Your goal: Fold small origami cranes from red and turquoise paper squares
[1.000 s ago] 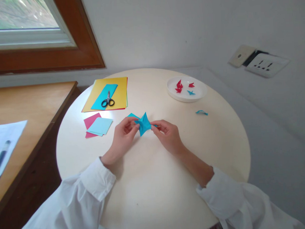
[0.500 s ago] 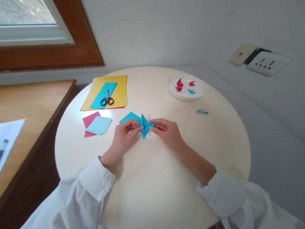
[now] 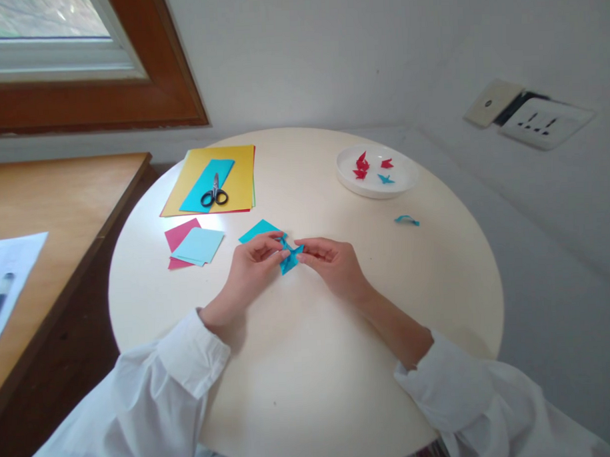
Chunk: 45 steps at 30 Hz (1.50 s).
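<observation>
Between my two hands, just above the round table, is a blue origami crane [image 3: 290, 257] with pointed folds. My left hand [image 3: 256, 260] pinches its left side, covering part of it. On the other side my right hand [image 3: 333, 262] has thumb and fingertips closed on a pointed end. A flat blue sheet of paper [image 3: 260, 229] lies behind my left hand, partly hidden by it. Left of that, pale blue square paper [image 3: 200, 247] rests over pink paper [image 3: 182, 233].
Black-handled scissors [image 3: 214, 195] lie on a blue strip atop yellow paper [image 3: 238, 184]. A white plate [image 3: 351, 187] at the back right holds small red and blue folded figures. A curled blue paper scrap [image 3: 407, 221] lies before it. A wooden desk [image 3: 73, 190] stands at left.
My hands have drawn slightly closer together. The blue crane has turned and its upper point has folded down toward my left fingers, so less of it shows.
</observation>
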### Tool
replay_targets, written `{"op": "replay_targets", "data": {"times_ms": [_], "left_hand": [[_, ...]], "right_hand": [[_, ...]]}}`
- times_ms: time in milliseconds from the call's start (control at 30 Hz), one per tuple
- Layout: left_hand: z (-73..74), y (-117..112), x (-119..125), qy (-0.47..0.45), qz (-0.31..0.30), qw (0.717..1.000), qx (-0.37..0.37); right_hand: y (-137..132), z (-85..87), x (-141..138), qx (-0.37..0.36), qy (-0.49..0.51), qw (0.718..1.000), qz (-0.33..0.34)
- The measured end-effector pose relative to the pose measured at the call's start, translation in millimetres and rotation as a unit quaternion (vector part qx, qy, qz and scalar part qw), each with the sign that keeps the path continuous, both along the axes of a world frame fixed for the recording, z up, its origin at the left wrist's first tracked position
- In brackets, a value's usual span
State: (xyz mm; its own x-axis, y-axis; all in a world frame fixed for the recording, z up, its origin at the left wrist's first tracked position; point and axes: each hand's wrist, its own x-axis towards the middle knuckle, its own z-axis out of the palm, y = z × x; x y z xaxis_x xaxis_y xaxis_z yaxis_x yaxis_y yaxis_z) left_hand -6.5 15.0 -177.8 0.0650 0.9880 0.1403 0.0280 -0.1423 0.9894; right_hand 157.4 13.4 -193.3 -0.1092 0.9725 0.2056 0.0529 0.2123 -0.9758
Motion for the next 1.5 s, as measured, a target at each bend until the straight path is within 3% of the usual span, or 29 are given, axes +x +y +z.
{"op": "replay_targets", "data": {"times_ms": [200, 400, 600, 867, 1500], "left_hand": [[-0.9, 0, 1, -0.046, 0.004, 0.996, -0.080], [2.0, -1, 4, -0.127, 0.015, 0.982, -0.140], [1.5, -2, 7, -0.107, 0.049, 0.986, -0.116], [-3.0, -2, 7, -0.058, 0.024, 0.996, -0.061], [0.9, -5, 9, 0.040, 0.040, 0.998, 0.015]], "right_hand": [[-1, 3.5, -4, -0.063, 0.083, 0.995, -0.009], [-2, 6.5, -11, -0.062, 0.101, 0.992, -0.037], [-4, 6.4, -15, -0.088, 0.099, 0.991, -0.012], [-2, 8.2, -13, -0.138, 0.108, 0.984, -0.030], [-3, 4.6, -10, -0.073, -0.047, 0.995, -0.049]]}}
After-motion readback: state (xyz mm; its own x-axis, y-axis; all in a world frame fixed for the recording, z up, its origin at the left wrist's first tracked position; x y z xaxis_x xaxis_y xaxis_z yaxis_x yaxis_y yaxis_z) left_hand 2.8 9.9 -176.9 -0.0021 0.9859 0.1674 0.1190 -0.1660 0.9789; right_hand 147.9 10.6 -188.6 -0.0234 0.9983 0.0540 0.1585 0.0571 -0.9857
